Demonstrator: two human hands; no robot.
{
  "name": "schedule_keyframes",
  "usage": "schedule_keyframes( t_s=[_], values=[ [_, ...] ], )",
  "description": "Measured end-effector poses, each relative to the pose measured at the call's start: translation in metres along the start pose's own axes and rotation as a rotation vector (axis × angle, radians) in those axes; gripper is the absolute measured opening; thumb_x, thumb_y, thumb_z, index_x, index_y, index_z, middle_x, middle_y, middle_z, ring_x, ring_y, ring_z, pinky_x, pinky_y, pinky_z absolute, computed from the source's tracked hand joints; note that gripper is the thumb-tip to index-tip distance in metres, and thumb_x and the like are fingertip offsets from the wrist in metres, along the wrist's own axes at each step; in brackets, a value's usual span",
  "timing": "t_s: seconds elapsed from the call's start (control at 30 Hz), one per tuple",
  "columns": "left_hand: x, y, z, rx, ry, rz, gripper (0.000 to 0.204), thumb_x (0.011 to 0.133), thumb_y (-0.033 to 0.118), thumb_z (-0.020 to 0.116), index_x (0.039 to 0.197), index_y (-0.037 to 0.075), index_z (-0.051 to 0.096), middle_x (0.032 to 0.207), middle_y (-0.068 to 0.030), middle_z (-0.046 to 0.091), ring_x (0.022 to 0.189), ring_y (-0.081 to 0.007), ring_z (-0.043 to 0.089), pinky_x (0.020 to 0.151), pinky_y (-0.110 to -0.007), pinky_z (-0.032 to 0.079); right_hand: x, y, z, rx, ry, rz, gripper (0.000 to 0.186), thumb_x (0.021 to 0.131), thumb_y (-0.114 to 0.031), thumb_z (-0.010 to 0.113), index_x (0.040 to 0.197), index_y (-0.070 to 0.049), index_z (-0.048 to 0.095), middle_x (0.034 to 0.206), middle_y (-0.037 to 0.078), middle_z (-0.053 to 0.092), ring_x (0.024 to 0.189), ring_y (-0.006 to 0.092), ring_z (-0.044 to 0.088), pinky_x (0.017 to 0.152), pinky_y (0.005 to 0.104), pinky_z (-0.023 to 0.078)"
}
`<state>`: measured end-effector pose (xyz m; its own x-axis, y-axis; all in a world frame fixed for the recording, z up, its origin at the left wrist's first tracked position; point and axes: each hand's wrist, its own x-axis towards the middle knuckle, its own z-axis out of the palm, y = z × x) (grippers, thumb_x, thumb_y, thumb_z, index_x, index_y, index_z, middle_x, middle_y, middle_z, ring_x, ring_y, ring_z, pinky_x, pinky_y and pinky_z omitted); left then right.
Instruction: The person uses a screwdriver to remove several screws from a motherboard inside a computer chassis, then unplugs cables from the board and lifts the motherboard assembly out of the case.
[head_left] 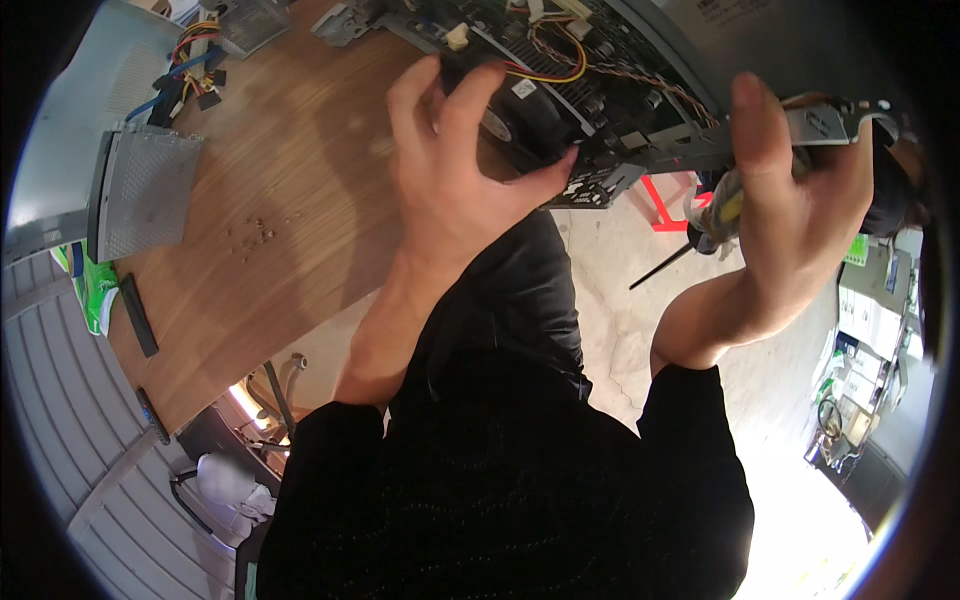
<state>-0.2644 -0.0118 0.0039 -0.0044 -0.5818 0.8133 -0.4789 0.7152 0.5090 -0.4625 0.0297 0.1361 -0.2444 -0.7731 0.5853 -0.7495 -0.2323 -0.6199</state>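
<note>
An opened computer case (690, 160) with a green circuit board (610, 50) and thin coloured wires lies tilted at the top, its near edge reaching past the table. My left hand (445, 170) has its fingers and thumb curled around a black cooling fan (528, 112) in the case. Part of the fan is hidden under the fingers. On the right, my right hand (790, 180) grips the metal edge of the case, thumb on top and fingers underneath, mostly out of sight.
Several small screws (255, 235) lie on the wooden table (310, 190). A perforated metal box (150, 190) and another case part with a cable bundle (200, 65) stand at the left. A black strip (138, 315) rests near the table's edge. Beyond it sits a red frame (662, 205) on the floor.
</note>
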Motion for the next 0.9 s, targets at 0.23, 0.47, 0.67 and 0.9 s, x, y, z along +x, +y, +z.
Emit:
schedule_keyframes(
  t_s=[0.23, 0.47, 0.67, 0.9],
  values=[
    [0.005, -0.004, -0.001, -0.039, -0.038, -0.029, 0.081, 0.059, 0.019, 0.097, 0.131, 0.009, 0.061, 0.126, -0.0191, 0.049, 0.107, -0.0360, 0.064, 0.087, -0.042, 0.058, 0.004, 0.007, -0.003, -0.020, 0.003, -0.026, 0.043, 0.083, -0.036, 0.087, 0.101, -0.001, 0.070, 0.088, 0.002, 0.070, 0.079, 0.0110, 0.059, 0.077, 0.0263, 0.046],
    [0.000, 0.003, -0.009, -0.033, -0.119, -0.126, 0.092, 0.059, 0.015, 0.098, 0.138, 0.002, 0.053, 0.131, -0.0166, 0.053, 0.122, -0.0308, 0.054, 0.101, -0.041, 0.048, 0.004, 0.013, -0.008, -0.162, -0.011, -0.053, 0.048, 0.082, -0.040, 0.087, 0.106, -0.002, 0.071, 0.091, 0.004, 0.072, 0.084, 0.0128, 0.064, 0.080, 0.0284, 0.048],
    [-0.006, 0.005, -0.012, -0.021, -0.197, -0.151, 0.112, 0.065, 0.017, 0.097, 0.154, -0.003, 0.033, 0.145, -0.0210, 0.045, 0.133, -0.0342, 0.048, 0.109, -0.044, 0.043, 0.001, 0.018, -0.005, -0.128, 0.006, -0.095, 0.048, 0.084, -0.037, 0.086, 0.110, 0.000, 0.069, 0.092, 0.006, 0.073, 0.085, 0.0123, 0.065, 0.081, 0.0258, 0.048],
    [-0.011, 0.009, -0.007, -0.015, -0.220, -0.161, 0.117, 0.067, 0.016, 0.096, 0.158, -0.004, 0.026, 0.150, -0.0232, 0.042, 0.135, -0.0354, 0.047, 0.113, -0.047, 0.039, -0.008, 0.018, 0.008, 0.153, 0.108, -0.102, 0.047, 0.088, -0.033, 0.085, 0.114, 0.001, 0.067, 0.093, 0.008, 0.073, 0.085, 0.0116, 0.065, 0.081, 0.0225, 0.047]
  ],
)
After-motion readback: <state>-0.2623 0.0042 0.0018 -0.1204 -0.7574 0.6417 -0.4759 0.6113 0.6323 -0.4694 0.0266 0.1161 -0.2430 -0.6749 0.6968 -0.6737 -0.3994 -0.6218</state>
